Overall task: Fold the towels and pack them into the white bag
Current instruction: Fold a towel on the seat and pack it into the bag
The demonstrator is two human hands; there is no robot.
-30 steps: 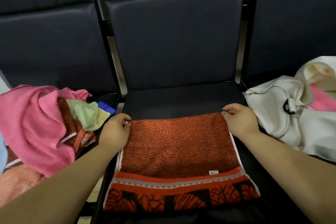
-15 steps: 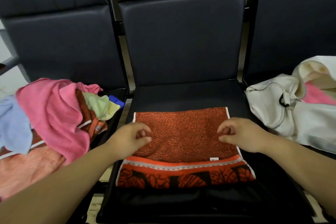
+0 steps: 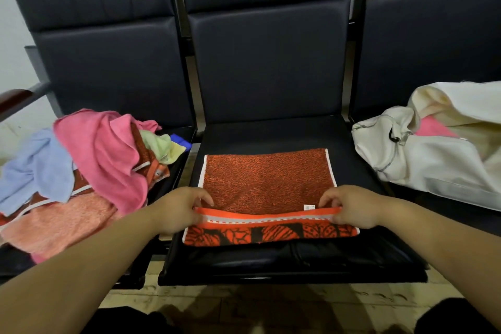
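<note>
A: Head view: where's the towel [image 3: 265, 184]?
B: Flat on the middle seat [image 3: 271, 133], by its front edge. Left grip [image 3: 179, 209] pinches the striped band's left end, right grip [image 3: 349, 206] its right end.
A: Bag?
B: White bag [image 3: 433, 165] on the right seat, mouth open. Towel pile [image 3: 103, 157] on the left seat.

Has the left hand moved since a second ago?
Yes. The left hand moved toward the person, from the far corner of the orange patterned towel to its striped band.

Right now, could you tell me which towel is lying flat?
The orange patterned towel on the middle seat, pinched by left hand and right hand; the pink towel and blue towel lie crumpled.
</note>
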